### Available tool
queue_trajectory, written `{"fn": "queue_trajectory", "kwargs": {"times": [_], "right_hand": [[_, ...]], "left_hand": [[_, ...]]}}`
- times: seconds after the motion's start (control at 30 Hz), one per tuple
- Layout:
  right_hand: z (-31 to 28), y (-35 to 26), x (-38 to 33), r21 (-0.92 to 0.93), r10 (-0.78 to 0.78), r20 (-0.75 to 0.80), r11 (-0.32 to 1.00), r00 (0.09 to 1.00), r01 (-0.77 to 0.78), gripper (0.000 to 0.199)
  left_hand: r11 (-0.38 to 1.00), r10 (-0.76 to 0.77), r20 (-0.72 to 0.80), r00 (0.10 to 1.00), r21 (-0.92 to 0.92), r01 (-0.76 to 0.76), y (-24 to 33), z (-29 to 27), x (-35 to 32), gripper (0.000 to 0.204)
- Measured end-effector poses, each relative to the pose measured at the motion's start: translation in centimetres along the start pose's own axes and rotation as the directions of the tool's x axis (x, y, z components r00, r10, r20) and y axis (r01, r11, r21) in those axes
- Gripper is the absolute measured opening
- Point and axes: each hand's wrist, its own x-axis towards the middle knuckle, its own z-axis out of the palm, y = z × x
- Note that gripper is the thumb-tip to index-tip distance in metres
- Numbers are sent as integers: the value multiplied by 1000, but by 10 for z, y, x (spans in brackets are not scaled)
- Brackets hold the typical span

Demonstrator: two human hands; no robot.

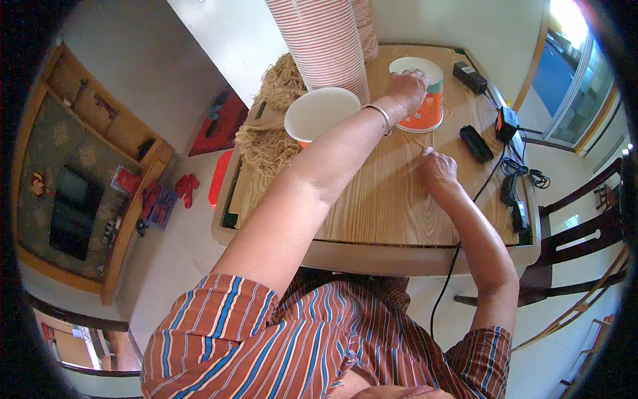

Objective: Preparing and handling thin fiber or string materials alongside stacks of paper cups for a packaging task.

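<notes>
Left hand [407, 88]: fingers closed on rim of far orange cup [419, 100], steadying it | right hand [435, 167]: pinching thin string [420, 141] near cup base, on table [372, 206] | 1 empty cup [320, 113] left, beside tall stack [325, 40].

wooden table [385, 206], paper cups [425, 100], cup stacks [325, 40], tan cord bundles [272, 139], black adapters [476, 143]
</notes>
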Motion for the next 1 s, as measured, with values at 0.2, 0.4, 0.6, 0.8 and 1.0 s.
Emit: {"fn": "queue_trajectory", "kwargs": {"times": [0.2,0.4,0.6,0.8,1.0], "right_hand": [[-11,1,4,-78,-64,-2,995,998,64,33],[-13,10,24,-119,-31,18,992,999,33,39],[8,24,43,-226,-70,-20,972,997,63,48],[-12,11,43,-332,-1,160,942,987,55,49],[-9,15,45,-255,-5,90,966,996,28,48]], "left_hand": [[1000,-10,-44,999,-30,9,-9,6,2,19],[996,-17,-9,1000,-87,16,-27,5,-1,17],[996,-42,44,998,-82,46,-33,-4,-3,18],[992,-57,47,997,-110,62,-34,-4,-4,19],[993,-55,29,998,-105,57,-25,-2,-6,19]]}}
